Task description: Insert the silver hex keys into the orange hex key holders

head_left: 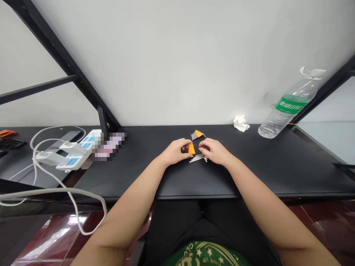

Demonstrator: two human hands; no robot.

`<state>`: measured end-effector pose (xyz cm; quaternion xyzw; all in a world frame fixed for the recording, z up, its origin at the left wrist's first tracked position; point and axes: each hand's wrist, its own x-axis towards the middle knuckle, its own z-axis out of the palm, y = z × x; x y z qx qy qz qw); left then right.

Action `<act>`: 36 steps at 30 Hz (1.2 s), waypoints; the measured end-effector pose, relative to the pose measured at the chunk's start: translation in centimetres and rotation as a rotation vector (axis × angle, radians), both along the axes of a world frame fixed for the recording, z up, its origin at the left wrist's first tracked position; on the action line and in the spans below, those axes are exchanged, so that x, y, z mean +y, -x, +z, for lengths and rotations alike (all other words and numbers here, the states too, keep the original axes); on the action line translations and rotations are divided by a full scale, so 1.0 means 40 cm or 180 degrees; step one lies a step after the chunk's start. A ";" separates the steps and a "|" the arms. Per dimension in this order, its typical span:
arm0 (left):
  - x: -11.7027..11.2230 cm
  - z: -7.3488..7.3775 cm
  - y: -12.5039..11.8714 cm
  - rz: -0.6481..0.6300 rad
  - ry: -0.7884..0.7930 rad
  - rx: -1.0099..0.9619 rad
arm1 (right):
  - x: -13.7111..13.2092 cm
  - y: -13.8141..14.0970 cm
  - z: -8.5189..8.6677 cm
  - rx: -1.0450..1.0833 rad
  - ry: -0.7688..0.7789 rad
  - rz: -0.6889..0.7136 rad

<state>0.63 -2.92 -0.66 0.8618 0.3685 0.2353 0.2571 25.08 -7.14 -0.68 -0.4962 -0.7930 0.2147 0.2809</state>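
Note:
My left hand (177, 151) grips an orange hex key holder (191, 149) between thumb and fingers, over the black desk. My right hand (215, 150) is just to its right, fingers curled and thumb close to them; whether a small thing is pinched there I cannot make out. Below and between the hands, several loose silver hex keys (198, 158) lie on the desk, their bent ends towards my right hand. A second orange holder with a set of hex keys (198, 134) lies behind the hands, nearer the wall.
On the black desk (266, 166), a plastic bottle with a green label (291, 103) and a crumpled tissue (241, 123) stand at the back right. To the left are a white power strip (83, 149), white cables (72, 190) and a blurred-out flat object (111, 146).

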 end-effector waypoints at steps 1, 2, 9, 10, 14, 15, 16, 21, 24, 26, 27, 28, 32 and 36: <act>-0.005 0.003 -0.006 -0.0060 -0.0017 -0.0071 | 0.001 0.006 0.004 0.0199 0.0019 0.0009; -0.010 0.007 -0.012 -0.0114 -0.0046 -0.0136 | 0.003 0.012 0.006 0.0420 0.0115 0.0026; -0.030 0.016 -0.028 -0.0279 -0.0188 -0.0342 | 0.023 0.013 -0.005 0.1848 0.1387 0.0148; -0.031 0.017 -0.028 -0.0317 -0.0217 -0.0368 | 0.026 0.011 -0.007 0.1957 0.1438 0.0180; -0.024 0.016 -0.024 -0.0435 -0.0342 -0.0348 | 0.031 0.007 -0.013 0.1919 0.1450 0.0145; -0.021 0.016 -0.022 -0.0418 -0.0363 -0.0306 | 0.032 0.006 -0.013 0.1881 0.1414 0.0101; -0.017 0.014 -0.018 -0.0375 -0.0383 -0.0252 | 0.032 0.005 -0.012 0.1855 0.1375 0.0048; 0.008 0.005 0.023 0.0091 -0.0454 0.0339 | 0.032 -0.032 -0.007 0.1518 0.1272 -0.0364; 0.028 -0.001 0.055 0.0472 -0.0332 0.0838 | 0.034 -0.068 -0.006 0.0595 0.1106 -0.0522; 0.040 -0.001 0.066 0.0703 -0.0204 0.1147 | 0.036 -0.082 -0.008 0.0020 0.0991 -0.0554; 0.044 0.002 0.067 0.0815 -0.0138 0.1271 | 0.037 -0.084 -0.009 -0.0180 0.0950 -0.0555; 0.042 0.009 0.066 0.0928 -0.0069 0.1372 | 0.038 -0.084 -0.010 -0.0341 0.0911 -0.0541; -0.043 0.069 0.048 0.1255 0.0001 0.1383 | 0.044 -0.072 -0.016 -0.0726 0.0653 -0.0472; -0.241 0.115 0.041 0.0455 -0.0680 0.0433 | 0.050 -0.077 -0.025 -0.0717 0.0520 -0.0641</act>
